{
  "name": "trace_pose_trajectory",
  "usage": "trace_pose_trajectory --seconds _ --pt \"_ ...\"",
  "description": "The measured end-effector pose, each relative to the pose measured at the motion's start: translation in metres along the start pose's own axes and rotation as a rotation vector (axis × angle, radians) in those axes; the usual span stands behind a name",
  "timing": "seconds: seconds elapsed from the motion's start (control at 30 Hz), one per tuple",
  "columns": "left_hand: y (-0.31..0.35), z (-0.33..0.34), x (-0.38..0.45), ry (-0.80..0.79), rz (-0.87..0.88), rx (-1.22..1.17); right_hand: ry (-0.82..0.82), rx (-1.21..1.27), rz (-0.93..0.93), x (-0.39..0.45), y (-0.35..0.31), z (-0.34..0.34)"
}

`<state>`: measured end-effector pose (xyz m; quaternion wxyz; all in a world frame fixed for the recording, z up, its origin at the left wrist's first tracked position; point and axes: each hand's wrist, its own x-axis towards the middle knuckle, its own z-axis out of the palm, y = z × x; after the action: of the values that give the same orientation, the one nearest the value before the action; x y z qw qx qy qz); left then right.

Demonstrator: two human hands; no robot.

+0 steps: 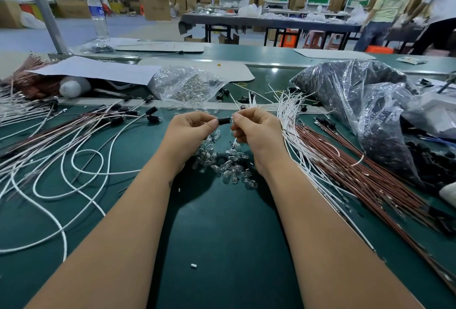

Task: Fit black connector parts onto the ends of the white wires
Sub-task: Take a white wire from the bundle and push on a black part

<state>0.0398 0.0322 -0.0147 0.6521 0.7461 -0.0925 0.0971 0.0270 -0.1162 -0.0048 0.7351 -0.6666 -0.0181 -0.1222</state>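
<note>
Here we have the black connector part (224, 120) pinched at its left end by our left hand (190, 131) and met at its right end by the curled fingers of our right hand (256, 131), both raised just above the pile of small clear bulbs (227, 165) on the green table (222, 234). What the right fingertips pinch there is too small to tell. If we push askew, the piece may jam, or slip and drop among the bulbs.
</note>
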Motion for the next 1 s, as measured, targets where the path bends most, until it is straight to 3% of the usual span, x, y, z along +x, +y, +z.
trace_pose_trajectory --seconds 0.5,1.0 --pt "-0.0032 0.0000 0.0009 -0.004 -0.040 0.044 -0.011 0.013 -0.007 0.0012 0.0032 -0.0037" --pt "0.0046 0.0032 -0.0044 0.010 0.031 0.063 -0.060 -0.035 -0.001 0.0013 0.0026 -0.0035"
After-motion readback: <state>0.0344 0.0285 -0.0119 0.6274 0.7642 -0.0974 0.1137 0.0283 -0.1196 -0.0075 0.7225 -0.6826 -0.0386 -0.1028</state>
